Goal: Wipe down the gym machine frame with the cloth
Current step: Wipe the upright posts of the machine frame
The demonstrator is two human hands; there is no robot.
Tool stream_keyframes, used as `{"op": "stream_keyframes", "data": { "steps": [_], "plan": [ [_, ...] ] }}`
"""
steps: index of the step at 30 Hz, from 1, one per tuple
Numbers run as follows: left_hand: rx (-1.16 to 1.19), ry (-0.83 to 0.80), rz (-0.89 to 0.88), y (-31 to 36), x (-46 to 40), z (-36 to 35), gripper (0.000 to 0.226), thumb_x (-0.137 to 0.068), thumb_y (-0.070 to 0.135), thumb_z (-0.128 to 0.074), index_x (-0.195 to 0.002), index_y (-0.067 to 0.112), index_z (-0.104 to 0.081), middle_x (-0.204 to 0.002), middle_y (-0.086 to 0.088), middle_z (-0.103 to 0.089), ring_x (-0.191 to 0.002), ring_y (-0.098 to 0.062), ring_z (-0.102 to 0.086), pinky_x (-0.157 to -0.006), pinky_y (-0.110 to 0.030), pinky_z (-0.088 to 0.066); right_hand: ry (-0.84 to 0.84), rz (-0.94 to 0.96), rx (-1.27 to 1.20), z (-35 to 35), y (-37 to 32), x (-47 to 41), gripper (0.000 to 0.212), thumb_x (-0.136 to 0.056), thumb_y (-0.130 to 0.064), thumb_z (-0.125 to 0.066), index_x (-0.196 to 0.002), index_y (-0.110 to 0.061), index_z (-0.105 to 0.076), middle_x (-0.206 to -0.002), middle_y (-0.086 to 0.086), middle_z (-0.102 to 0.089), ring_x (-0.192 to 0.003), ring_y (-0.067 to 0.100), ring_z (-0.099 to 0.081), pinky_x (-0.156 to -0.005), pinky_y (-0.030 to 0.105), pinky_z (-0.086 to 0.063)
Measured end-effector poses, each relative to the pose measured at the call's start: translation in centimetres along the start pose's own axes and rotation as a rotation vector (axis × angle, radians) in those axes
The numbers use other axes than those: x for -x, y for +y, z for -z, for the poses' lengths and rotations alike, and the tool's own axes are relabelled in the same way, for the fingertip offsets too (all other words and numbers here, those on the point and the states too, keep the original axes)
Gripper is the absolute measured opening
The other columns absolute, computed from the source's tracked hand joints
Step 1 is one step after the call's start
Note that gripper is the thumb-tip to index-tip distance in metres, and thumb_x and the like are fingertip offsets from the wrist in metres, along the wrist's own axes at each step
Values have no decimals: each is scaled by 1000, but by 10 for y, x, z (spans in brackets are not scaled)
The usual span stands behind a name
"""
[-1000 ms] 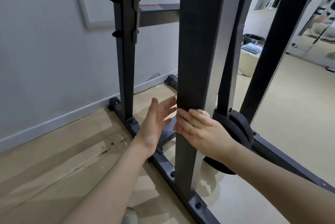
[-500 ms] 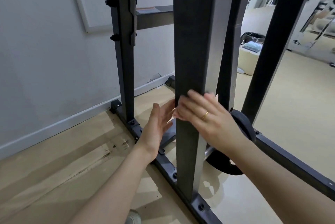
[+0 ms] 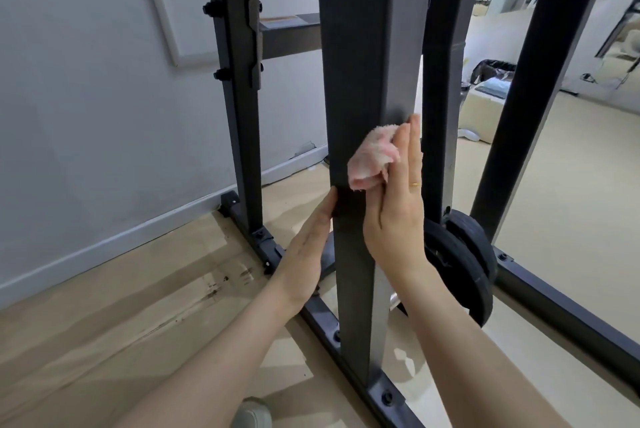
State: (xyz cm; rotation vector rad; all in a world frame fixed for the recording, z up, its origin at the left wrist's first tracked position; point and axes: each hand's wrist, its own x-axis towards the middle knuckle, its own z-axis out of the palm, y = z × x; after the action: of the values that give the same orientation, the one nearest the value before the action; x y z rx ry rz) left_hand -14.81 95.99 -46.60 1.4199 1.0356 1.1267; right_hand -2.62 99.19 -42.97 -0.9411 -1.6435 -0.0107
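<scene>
A dark grey gym machine frame fills the view; its thick front upright rises through the middle. A small pink cloth is bunched against the upright's right front edge. My right hand presses it there with straight fingers pointing up, a ring on one finger. My left hand lies flat along the upright's left side, lower down, fingers straight and thumb touching the metal.
Black weight plates hang on a peg right behind the upright. A base rail with bolts runs along the floor. A rear upright stands near the white wall. A slanted bar crosses at right. A shoe tip shows below.
My right hand has risen along the upright and turned fingers-up, so the pink cloth now shows beside it. My left hand has moved in from the open air to touch the upright's left side.
</scene>
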Motion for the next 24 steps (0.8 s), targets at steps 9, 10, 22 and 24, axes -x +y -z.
{"op": "stream_keyframes", "data": {
  "steps": [9,10,22,24],
  "plan": [
    [-55,-7,13,5,1,0,46,-93,58,-27,-138,56,-27,-146,30,-31,-134,10,-27,-116,-40,-25,-66,-144,-121,5,3,38,59,-87,3,-39,-144,-10,-31,-156,4,-5,-147,18,-4,-120,40,-11],
    [-56,-9,22,7,2,-1,47,-94,59,-26,-140,52,-29,-145,28,-34,-134,8,-29,-114,-41,-27,-51,-111,-117,2,0,30,58,-89,2,-38,-144,-12,-30,-156,6,-9,-147,26,-6,-119,50,-11],
    [-19,-62,62,23,6,0,34,-91,64,-19,-109,72,-47,-122,28,-58,-118,7,-50,-93,-27,-44,90,-244,-230,-9,-16,45,26,-84,-31,-60,-107,-18,-57,-157,4,-5,-137,13,-27,-111,41,-28],
    [-36,-54,51,21,7,-1,34,-89,65,-19,-107,74,-46,-117,27,-61,-113,10,-52,-93,-28,-43,242,-234,-184,-15,-17,29,20,-83,-15,-66,-97,-16,-52,-155,5,-11,-133,1,-30,-112,30,-25]
  ]
}}
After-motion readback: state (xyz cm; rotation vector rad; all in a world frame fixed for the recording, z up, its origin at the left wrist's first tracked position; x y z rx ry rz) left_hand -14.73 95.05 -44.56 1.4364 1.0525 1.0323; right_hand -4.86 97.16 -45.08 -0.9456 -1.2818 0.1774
